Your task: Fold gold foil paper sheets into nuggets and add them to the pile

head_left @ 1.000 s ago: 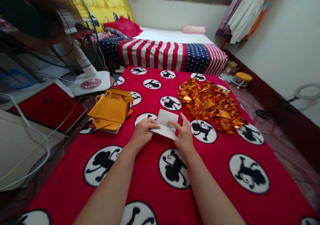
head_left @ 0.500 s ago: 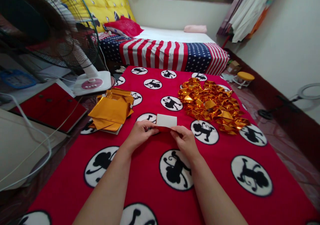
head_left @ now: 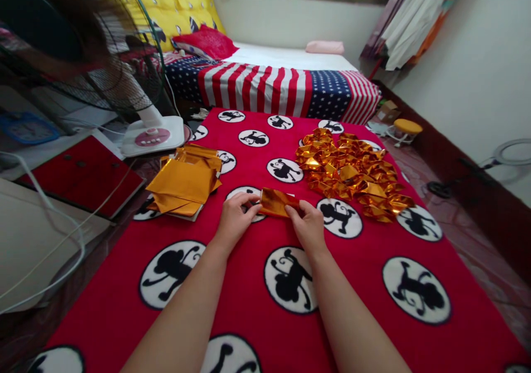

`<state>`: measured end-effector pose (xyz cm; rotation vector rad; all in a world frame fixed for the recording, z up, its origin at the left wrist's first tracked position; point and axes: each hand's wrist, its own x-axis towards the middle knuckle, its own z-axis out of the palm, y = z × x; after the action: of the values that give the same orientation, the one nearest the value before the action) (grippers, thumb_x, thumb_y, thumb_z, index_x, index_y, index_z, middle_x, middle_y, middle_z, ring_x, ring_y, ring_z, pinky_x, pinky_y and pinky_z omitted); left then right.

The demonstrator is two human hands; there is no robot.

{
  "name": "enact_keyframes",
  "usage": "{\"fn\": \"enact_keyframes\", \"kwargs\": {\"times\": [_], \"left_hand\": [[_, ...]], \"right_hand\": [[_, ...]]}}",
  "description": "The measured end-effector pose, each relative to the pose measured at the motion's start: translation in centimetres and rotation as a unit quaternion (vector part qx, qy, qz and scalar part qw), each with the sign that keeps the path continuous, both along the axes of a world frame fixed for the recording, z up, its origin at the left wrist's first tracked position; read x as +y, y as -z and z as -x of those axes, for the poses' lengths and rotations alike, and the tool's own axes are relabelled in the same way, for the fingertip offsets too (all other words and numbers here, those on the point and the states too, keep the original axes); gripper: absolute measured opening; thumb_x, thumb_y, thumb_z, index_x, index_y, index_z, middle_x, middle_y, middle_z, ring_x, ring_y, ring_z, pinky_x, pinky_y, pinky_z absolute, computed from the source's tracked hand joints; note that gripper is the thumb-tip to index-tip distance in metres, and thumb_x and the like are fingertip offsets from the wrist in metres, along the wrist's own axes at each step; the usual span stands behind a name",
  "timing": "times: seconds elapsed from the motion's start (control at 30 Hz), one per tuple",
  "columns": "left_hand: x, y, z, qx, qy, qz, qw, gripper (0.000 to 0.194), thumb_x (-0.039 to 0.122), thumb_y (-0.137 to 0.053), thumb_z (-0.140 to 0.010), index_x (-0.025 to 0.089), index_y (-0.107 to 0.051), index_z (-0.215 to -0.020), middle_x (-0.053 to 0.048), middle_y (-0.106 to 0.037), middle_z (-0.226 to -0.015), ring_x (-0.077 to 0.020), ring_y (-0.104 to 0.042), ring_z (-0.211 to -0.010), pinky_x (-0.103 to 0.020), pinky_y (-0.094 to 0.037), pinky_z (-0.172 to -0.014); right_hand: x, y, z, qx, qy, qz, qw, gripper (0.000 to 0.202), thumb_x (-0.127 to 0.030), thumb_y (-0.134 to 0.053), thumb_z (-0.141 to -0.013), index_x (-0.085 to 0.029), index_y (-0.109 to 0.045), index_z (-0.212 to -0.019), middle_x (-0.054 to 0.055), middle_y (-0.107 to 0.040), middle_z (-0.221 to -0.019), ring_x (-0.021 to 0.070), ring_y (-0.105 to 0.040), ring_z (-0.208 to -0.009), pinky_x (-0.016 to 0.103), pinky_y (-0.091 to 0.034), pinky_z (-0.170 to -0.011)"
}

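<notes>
Between my hands, a sheet of gold foil paper [head_left: 275, 202] is bent over, its shiny side toward me and a thin white strip showing along its far edge. My left hand [head_left: 239, 211] pinches the left end between thumb and fingers. At the right end, my right hand [head_left: 306, 221] grips it with the thumb on the near face. Flat gold foil sheets lie in a loose stack [head_left: 182, 180] to the left. To the right spreads a heap of folded gold foil pieces [head_left: 350, 171].
A red cloth with monkey circles [head_left: 348, 284] covers the table. The electric fan [head_left: 154, 135] stands at the left, its blades blurred, near a red panel [head_left: 83, 168] and white cables. Behind is a bed [head_left: 265, 91]. A yellow stool [head_left: 407, 126] is at the right.
The paper's white side was facing up; now its gold side covers most of it, folded over. My right hand has shifted slightly right, and both hands still hold the ends.
</notes>
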<state>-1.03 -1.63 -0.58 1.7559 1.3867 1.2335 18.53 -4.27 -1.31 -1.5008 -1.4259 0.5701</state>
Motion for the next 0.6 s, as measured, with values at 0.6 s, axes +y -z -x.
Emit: {"fn": "enact_keyframes", "kwargs": {"times": [0.6], "left_hand": [[0.3,1.4,-0.8,0.103,-0.062,0.036,0.992,0.035,0.02,-0.073,-0.07,0.021,-0.067,-0.105,-0.002,-0.069,-0.083,-0.0147,-0.061,-0.068,-0.028,-0.047,-0.069]], "right_hand": [[2.2,-1.7,0.8,-0.178,0.121,0.121,0.969,0.056,-0.033,-0.076,-0.068,-0.022,-0.06,-0.12,0.005,-0.07,-0.085,0.0247,-0.065,-0.078,0.033,-0.042,-0.068]]}}
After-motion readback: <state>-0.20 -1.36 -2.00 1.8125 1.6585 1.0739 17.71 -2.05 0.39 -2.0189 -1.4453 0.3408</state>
